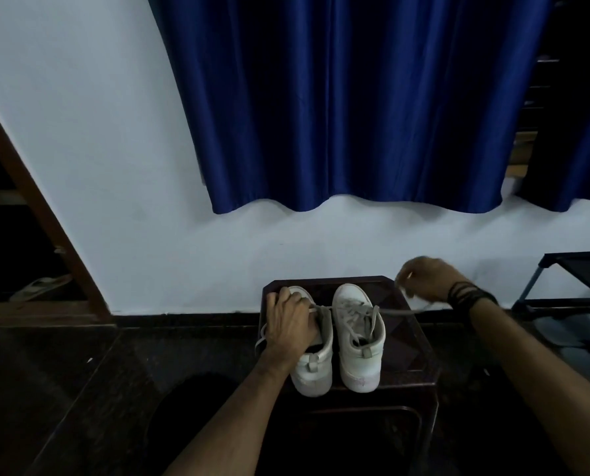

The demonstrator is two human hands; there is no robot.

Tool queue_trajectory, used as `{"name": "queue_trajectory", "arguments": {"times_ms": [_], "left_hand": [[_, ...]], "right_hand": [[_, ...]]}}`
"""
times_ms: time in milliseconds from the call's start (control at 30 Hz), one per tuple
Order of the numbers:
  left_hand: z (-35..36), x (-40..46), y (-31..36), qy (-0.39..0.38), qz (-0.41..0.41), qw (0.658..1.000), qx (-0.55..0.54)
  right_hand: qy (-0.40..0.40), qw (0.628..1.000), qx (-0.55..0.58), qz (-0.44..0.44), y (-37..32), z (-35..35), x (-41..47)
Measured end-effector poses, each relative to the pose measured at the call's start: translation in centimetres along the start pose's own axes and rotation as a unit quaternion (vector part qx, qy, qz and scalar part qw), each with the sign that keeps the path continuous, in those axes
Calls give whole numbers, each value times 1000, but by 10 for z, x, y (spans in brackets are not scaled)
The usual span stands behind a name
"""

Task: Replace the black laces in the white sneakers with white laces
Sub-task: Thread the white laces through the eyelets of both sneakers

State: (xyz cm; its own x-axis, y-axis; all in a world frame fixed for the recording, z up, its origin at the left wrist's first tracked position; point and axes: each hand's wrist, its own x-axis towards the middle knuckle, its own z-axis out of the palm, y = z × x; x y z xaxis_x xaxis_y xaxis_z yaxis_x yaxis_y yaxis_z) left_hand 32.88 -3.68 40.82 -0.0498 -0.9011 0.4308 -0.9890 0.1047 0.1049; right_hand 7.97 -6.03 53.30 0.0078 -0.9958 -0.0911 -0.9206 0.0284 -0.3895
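White sneakers (338, 338) stand side by side on our dark worktop (410, 341), toes to the wall. Our left hand (292, 322) grips the left shoe; our right hand (424, 280) pinches a white lace (400, 312) drawn taut across. Nearby: blue curtain (348, 108), black rack (575, 280).

Home room, blue curtain (348, 104), plain wall (98, 132), dark stool (410, 338)
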Motion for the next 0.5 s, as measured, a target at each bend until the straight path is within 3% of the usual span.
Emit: {"name": "queue_trajectory", "arguments": {"times_ms": [33, 100, 167, 267, 367, 500], "left_hand": [[-1, 0, 1, 3, 2, 1000, -3], [-1, -1, 1, 7, 1, 1000, 2], [0, -1, -1, 16, 6, 1000, 3], [5, -2, -4, 5, 10, 1000, 28], [13, -1, -8, 10, 3, 999, 35], [16, 0, -14, 44, -3, 999, 18]], "right_hand": [[-50, 997, -61, -13, -3, 10, -3], [-19, 993, -98, -63, -14, 32, -5], [40, 989, -36, -134, -33, 51, -6], [-9, 979, -7, -203, -68, 78, -6], [-62, 976, -93, -187, -89, 106, 2], [-75, 984, -82, -142, -87, 116, 17]]}}
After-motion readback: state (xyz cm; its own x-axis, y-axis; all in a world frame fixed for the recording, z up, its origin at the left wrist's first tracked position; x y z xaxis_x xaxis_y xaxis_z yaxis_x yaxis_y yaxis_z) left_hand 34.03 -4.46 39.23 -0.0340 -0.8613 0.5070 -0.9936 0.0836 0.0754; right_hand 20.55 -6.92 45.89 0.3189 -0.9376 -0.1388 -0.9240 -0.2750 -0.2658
